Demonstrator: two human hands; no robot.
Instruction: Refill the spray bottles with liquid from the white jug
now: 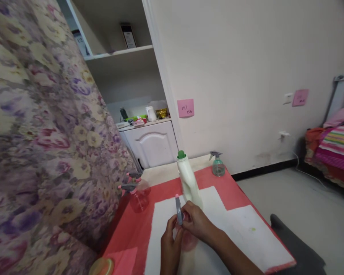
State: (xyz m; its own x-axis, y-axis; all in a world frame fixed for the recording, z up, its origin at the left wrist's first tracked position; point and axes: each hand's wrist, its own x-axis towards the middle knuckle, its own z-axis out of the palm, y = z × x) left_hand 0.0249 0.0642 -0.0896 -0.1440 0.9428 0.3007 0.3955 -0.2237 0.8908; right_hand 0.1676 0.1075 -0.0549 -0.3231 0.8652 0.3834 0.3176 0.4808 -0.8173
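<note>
Held spray bottle (189, 241) — translucent plastic, jug (188, 176) — smooth plastic, cloth curtain (51, 141)

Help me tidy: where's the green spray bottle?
In the head view, the green spray bottle stands near the far right corner of the table, right of the white bottle.

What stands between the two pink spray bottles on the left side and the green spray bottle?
In the head view, a tall, green-topped white bottle stands between them.

Grey spray head (179, 211), seemingly pink bottle (189, 242); floral curtain (54, 133).
</note>
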